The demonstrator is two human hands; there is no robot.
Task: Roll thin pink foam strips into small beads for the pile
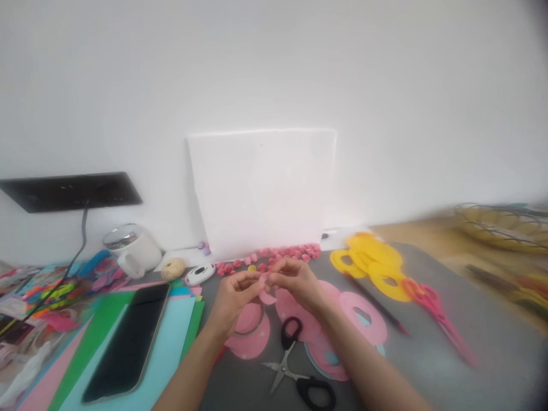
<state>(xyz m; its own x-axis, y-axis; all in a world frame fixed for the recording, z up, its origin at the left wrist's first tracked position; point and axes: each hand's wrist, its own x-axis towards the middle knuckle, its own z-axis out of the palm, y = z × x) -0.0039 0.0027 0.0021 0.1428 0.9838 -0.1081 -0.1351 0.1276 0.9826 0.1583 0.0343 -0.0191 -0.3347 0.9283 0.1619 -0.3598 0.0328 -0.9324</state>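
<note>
Holding a curled pink paper strip between your two hands, you have it at the centre of the worktop, above the pink paper discs and in front of the white board. The fingertips of your left hand are pinched together on the strip; those of your right hand are also together, at its upper end, though blur hides the exact contact. The strip's long axis drops from your fingertips in a curve, its free end hanging below the grip and bending toward your right. Neither hand is clearly nearer; both meet at the strip. Black-handled scissors lie open between your forearms, not touched.

Regarding markings: no brand or writing can be read. Your phone shows a dark screen; any lettering on the white handheld device or the black socket panel is too indistinct to confirm.
</note>
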